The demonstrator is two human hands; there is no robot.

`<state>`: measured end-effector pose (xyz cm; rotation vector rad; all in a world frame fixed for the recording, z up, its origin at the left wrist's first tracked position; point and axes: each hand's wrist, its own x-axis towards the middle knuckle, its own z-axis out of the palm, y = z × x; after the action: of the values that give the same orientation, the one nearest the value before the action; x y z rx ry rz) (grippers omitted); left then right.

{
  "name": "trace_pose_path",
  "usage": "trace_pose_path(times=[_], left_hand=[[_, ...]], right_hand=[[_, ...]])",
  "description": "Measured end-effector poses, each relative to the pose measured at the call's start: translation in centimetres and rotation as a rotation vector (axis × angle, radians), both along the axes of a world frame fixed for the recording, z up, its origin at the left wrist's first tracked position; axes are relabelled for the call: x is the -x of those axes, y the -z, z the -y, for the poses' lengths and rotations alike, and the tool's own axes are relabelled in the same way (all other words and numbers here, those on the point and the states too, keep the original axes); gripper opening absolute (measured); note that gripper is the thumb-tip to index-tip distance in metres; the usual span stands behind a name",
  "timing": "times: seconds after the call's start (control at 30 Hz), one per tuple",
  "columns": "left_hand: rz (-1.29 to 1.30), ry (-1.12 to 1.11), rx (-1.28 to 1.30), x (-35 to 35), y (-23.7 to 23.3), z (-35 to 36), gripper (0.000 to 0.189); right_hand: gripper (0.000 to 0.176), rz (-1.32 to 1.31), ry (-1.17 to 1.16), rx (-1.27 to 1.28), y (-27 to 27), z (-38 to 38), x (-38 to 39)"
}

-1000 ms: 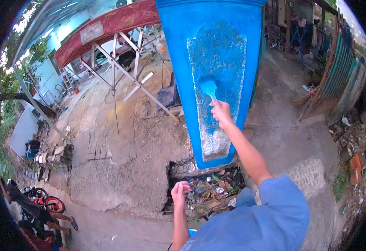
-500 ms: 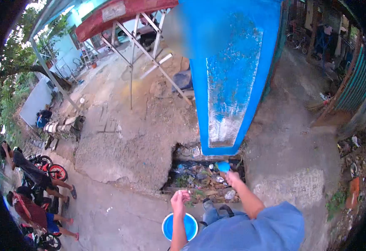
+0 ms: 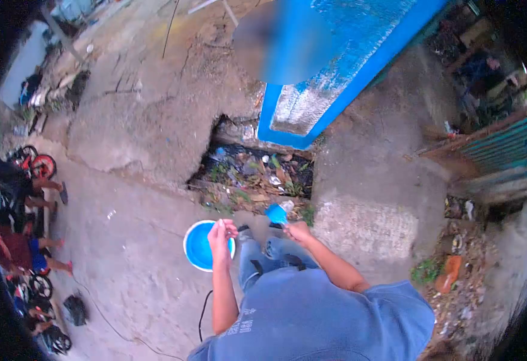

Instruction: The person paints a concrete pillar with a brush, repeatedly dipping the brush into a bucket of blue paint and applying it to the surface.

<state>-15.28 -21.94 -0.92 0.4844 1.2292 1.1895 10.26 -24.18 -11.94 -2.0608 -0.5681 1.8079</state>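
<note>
My right hand [image 3: 298, 232] is closed round the handle of a blue scoop-like tool [image 3: 276, 214], held in front of my legs; its exact kind is hard to make out. My left hand [image 3: 222, 232] is over the right part of a white-rimmed bucket [image 3: 187, 239] with blue inside. Its fingers are bent together, and anything between them is too small to name. Beyond both hands stands a blue and white painted pillar [image 3: 302, 114], its base beside a pit of litter [image 3: 257, 171].
On the left, people [image 3: 14, 243] sit by motorcycles [image 3: 40, 166]. A black bag [image 3: 75, 309] and a thin cord lie on the concrete. Corrugated metal sheeting [image 3: 498, 147] stands at the right, with an orange object [image 3: 449, 274] below it.
The view has tilted down and shifted. My right hand has brought the blue tool back from the pillar's base toward my legs. My left hand is now nearer the bucket's rim.
</note>
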Motion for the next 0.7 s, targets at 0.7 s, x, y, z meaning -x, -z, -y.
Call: trace_pose_path(times=[0.7], left_hand=[[0.117, -0.425, 0.444, 10.3, 35.3, 10.8, 0.022]], right_hand=[[0.031, 0.393, -1.644, -0.396, 38.4, -4.6, 24.8]])
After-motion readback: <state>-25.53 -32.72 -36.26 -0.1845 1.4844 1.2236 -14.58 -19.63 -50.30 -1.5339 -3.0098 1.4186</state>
